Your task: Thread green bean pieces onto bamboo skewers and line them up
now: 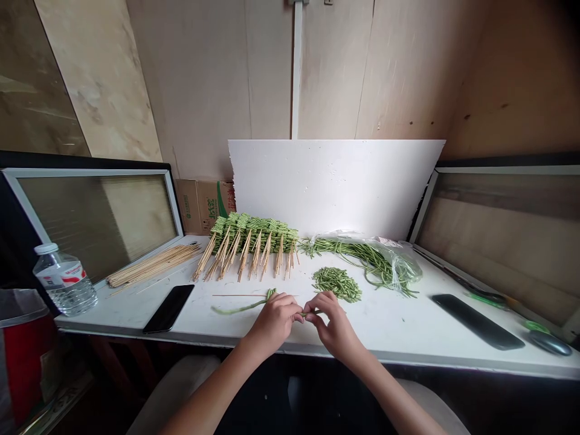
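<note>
At the front edge of the white table, my left hand (275, 319) and my right hand (334, 325) meet, fingers pinched together on a green bean (317, 312). Most of that bean is hidden by the fingers. A long, pale green bean (235, 310) trails out to the left of my left hand; whether it joins the held one cannot be seen. Just behind it, a single bamboo skewer (240, 295) lies flat across the tabletop. A heap of short cut bean pieces (338, 283) sits behind my right hand.
Skewered beans (254, 226) are stacked at the back, sticks forward. Long whole beans (371, 260) lie partly in a plastic bag (403, 266). Loose skewers (154, 264), a phone (170, 308) and a water bottle (66, 281) are left; a dark flat object (478, 320) is right.
</note>
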`<state>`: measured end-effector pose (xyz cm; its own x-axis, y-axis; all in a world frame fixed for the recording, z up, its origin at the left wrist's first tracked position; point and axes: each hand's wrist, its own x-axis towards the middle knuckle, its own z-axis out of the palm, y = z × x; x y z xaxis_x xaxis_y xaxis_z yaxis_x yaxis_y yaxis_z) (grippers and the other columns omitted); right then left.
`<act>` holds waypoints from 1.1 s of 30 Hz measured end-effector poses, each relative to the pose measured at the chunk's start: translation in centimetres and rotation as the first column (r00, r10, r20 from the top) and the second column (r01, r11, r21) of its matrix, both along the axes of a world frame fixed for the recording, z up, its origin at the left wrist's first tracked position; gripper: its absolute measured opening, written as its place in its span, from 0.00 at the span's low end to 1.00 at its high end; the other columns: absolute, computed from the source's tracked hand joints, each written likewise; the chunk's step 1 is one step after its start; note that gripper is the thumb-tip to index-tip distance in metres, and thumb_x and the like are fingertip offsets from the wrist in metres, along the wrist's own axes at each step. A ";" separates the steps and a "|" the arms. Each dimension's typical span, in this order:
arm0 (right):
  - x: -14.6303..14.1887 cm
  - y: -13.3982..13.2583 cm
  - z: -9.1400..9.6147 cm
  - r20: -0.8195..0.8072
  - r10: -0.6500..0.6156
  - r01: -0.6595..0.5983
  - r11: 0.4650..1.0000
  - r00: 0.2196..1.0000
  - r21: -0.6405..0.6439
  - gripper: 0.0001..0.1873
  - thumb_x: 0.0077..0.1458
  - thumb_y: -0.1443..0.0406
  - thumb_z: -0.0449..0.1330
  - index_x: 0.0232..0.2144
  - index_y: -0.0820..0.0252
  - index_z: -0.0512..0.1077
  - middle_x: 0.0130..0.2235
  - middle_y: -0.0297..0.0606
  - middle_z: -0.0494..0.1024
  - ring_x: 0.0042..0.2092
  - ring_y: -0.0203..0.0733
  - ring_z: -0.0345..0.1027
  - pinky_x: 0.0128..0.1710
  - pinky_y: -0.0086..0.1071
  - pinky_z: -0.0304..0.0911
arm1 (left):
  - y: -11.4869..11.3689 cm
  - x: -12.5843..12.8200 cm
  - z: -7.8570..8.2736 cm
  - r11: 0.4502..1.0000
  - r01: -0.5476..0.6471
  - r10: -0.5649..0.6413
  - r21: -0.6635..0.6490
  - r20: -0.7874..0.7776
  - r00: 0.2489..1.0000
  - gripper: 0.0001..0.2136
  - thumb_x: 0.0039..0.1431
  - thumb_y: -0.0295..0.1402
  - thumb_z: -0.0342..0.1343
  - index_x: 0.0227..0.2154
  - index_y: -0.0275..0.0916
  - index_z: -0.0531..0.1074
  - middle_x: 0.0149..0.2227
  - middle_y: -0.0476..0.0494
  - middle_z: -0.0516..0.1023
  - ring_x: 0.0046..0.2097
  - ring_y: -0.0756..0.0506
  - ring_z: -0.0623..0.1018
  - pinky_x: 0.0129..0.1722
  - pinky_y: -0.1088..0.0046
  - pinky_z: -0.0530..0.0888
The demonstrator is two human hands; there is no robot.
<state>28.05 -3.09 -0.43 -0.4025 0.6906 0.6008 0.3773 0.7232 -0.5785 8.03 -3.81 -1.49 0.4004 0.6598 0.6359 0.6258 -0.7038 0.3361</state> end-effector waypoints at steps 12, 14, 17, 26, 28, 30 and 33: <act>0.7 0.9 -0.1 -0.085 0.143 -0.158 0.963 0.986 -0.217 0.08 0.63 0.59 0.62 0.32 0.54 0.78 0.33 0.38 0.78 0.42 0.49 0.69 0.47 0.44 0.66 | -0.6 -0.2 1.5 0.971 0.206 -0.190 -0.120 0.131 0.973 0.16 0.60 0.16 0.50 0.26 0.40 0.78 0.28 0.48 0.79 0.35 0.47 0.75 0.46 0.67 0.72; 0.8 0.7 0.6 -0.056 0.163 -0.171 0.964 0.985 -0.204 0.08 0.63 0.60 0.63 0.33 0.54 0.79 0.34 0.39 0.78 0.43 0.50 0.69 0.48 0.45 0.67 | -0.7 -0.1 1.6 0.969 0.211 -0.197 -0.126 0.116 0.974 0.16 0.61 0.16 0.51 0.27 0.41 0.79 0.29 0.48 0.80 0.36 0.47 0.76 0.48 0.66 0.71; 1.6 0.9 1.6 0.012 0.160 -0.156 0.976 0.987 -0.153 0.08 0.63 0.62 0.62 0.32 0.52 0.80 0.33 0.40 0.78 0.46 0.52 0.68 0.49 0.48 0.67 | -0.7 -0.4 1.7 0.972 0.193 -0.187 -0.133 0.056 0.981 0.16 0.60 0.16 0.52 0.27 0.41 0.80 0.30 0.49 0.81 0.37 0.46 0.77 0.52 0.64 0.71; 9.0 6.5 1.1 -0.014 -0.372 0.372 0.927 0.928 0.046 0.23 0.57 0.41 0.64 0.33 0.52 0.85 0.34 0.45 0.79 0.44 0.59 0.69 0.45 0.54 0.65 | 0.5 -4.6 3.7 0.977 -0.017 0.058 -0.213 0.184 0.981 0.11 0.68 0.26 0.53 0.40 0.38 0.82 0.37 0.42 0.81 0.38 0.45 0.79 0.41 0.69 0.75; 8.5 6.8 -0.4 0.061 -0.385 0.383 0.923 0.921 0.031 0.25 0.56 0.40 0.63 0.33 0.52 0.85 0.33 0.45 0.80 0.41 0.58 0.69 0.41 0.51 0.65 | 0.6 -4.2 3.2 0.975 0.009 0.033 -0.221 0.184 0.982 0.14 0.68 0.24 0.51 0.44 0.38 0.82 0.39 0.42 0.79 0.40 0.46 0.79 0.43 0.70 0.76; 7.4 6.7 -1.9 0.126 -0.370 0.367 0.929 0.920 0.048 0.25 0.57 0.41 0.63 0.32 0.52 0.85 0.32 0.45 0.80 0.41 0.58 0.68 0.39 0.48 0.65 | 0.5 -3.7 2.3 0.974 0.021 0.013 -0.228 0.147 0.989 0.19 0.66 0.19 0.47 0.49 0.40 0.80 0.41 0.42 0.78 0.42 0.46 0.79 0.45 0.70 0.76; 6.0 6.2 -3.6 0.196 -0.376 0.359 0.926 0.906 0.119 0.20 0.59 0.44 0.63 0.30 0.50 0.84 0.32 0.42 0.81 0.42 0.57 0.68 0.41 0.49 0.64 | 0.5 -3.2 1.3 0.973 0.011 0.010 -0.229 0.089 0.996 0.29 0.61 0.13 0.43 0.56 0.43 0.77 0.42 0.42 0.76 0.43 0.47 0.78 0.47 0.69 0.76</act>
